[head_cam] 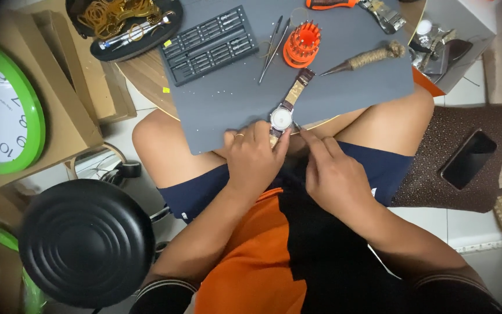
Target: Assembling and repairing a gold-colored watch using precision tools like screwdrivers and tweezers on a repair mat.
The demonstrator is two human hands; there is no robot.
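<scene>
A wristwatch (pixel 282 117) with a white round dial and a brown and tan strap lies on the grey work mat (pixel 228 99), near its front edge. My left hand (pixel 255 154), with a ring on one finger, holds the watch by its case and lower strap. My right hand (pixel 332 171) pinches a thin pointed tool whose tip sits at the right side of the watch case. The tool is mostly hidden by my fingers. Both hands rest over my lap.
On the mat lie a dark tray of screwdriver bits (pixel 207 43), tweezers (pixel 274 49), an orange bit holder (pixel 302 45) and a twine-wrapped awl (pixel 367 58). A green-rimmed wall clock (pixel 1 110) and black pan (pixel 85 241) sit left; a phone (pixel 468 159) lies on a brown cushion right.
</scene>
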